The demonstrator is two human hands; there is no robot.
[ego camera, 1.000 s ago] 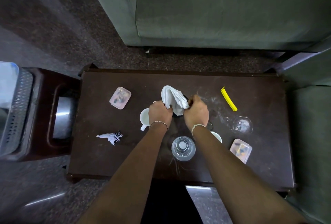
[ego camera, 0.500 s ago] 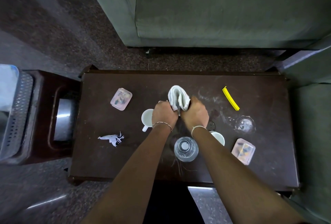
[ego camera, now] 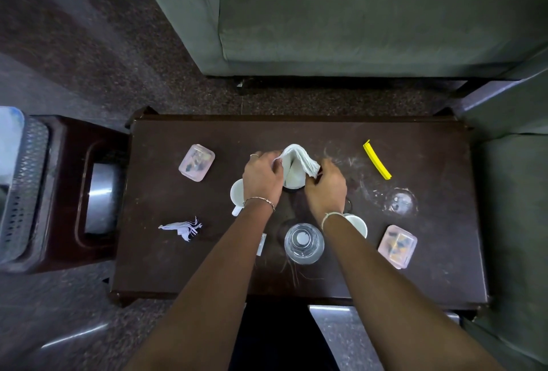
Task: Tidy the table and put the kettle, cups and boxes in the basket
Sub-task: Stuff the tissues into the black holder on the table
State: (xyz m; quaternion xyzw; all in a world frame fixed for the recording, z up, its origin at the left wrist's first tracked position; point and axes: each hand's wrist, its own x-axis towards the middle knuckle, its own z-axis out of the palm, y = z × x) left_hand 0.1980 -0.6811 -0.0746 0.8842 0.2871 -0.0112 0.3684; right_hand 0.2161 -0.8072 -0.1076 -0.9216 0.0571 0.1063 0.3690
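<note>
A white cloth (ego camera: 298,167) is held between my left hand (ego camera: 262,177) and my right hand (ego camera: 326,188) above the middle of the dark wooden table (ego camera: 296,278). Both hands pinch its edges. A white cup (ego camera: 236,194) stands just left of my left wrist, another white cup (ego camera: 358,223) right of my right wrist. Two pink lidded boxes lie on the table, one at the left (ego camera: 196,162), one at the front right (ego camera: 397,246). A clear glass vessel (ego camera: 304,243) stands between my forearms. The grey perforated basket (ego camera: 22,192) sits at the far left on a stool.
Shredded white paper (ego camera: 182,228) lies at the front left, a yellow strip (ego camera: 376,159) at the back right, a clear glass lid (ego camera: 398,201) near it. A dark red stool (ego camera: 68,186) adjoins the table's left end. Green sofas (ego camera: 355,14) stand behind and to the right.
My hands have moved apart and spread the cloth open a little; it was bunched tightly between them before. The items on the table have not moved.
</note>
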